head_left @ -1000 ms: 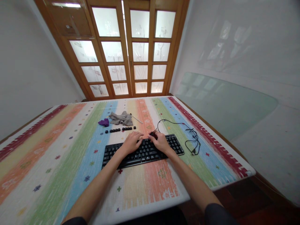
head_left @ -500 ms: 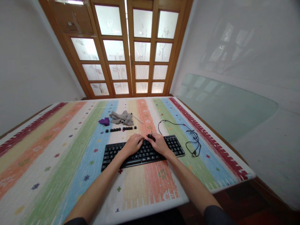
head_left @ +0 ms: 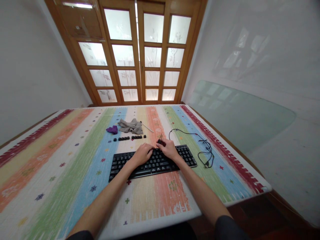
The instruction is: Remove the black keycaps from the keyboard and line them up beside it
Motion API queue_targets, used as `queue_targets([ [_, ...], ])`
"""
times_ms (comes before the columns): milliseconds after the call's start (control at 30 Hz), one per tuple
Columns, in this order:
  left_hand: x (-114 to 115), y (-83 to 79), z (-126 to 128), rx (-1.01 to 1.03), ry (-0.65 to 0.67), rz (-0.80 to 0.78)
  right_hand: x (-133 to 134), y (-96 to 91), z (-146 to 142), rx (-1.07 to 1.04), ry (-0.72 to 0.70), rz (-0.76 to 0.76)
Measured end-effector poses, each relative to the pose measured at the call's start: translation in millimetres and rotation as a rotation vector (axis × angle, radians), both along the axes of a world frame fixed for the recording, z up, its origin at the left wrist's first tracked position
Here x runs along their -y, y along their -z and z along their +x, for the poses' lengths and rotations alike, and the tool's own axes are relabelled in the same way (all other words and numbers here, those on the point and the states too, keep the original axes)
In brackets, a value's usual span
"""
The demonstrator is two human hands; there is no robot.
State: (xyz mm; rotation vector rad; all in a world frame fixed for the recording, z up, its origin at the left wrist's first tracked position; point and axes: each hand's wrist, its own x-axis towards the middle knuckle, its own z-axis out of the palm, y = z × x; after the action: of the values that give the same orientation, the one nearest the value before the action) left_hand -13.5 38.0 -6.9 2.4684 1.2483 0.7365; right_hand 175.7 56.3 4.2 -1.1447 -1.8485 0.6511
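A black keyboard (head_left: 160, 163) lies on the striped cloth in front of me. My left hand (head_left: 143, 154) rests over its far middle part, fingers stretched toward the right and lying on the top rows. In my right hand (head_left: 170, 149), thumb and fingers pinch a small keycap puller (head_left: 160, 137); its thin wire prongs point up and away, with a black part at the fingertips. That hand is just above the keyboard's far edge. Whether the black part is a keycap or the handle is hard to make out. Several loose black keycaps (head_left: 124, 138) lie in a row beyond the keyboard.
A crumpled grey cloth (head_left: 131, 126) and a purple cloth (head_left: 112, 129) lie past the keycaps. Beside the grey one is a thin stick-like tool (head_left: 148, 127). The keyboard's black cable (head_left: 206, 146) is bundled at the right. Wooden glazed doors (head_left: 140, 50) stand behind the table.
My right hand has lifted and turned slightly, so the puller's wire prongs now point up and show clearly. My left hand stays almost in place on the keyboard.
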Motion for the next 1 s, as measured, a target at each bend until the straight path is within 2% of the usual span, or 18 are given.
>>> queue_targets([
  [433,-1,-7.4,0,0.046,0.004,-0.046,-3,-8.7,-12,0.060,-0.059,0.037],
  [1000,-2,-13.4,0,0.028,0.010,-0.087,-13,-1.8,-15,0.007,0.045,-0.054],
])
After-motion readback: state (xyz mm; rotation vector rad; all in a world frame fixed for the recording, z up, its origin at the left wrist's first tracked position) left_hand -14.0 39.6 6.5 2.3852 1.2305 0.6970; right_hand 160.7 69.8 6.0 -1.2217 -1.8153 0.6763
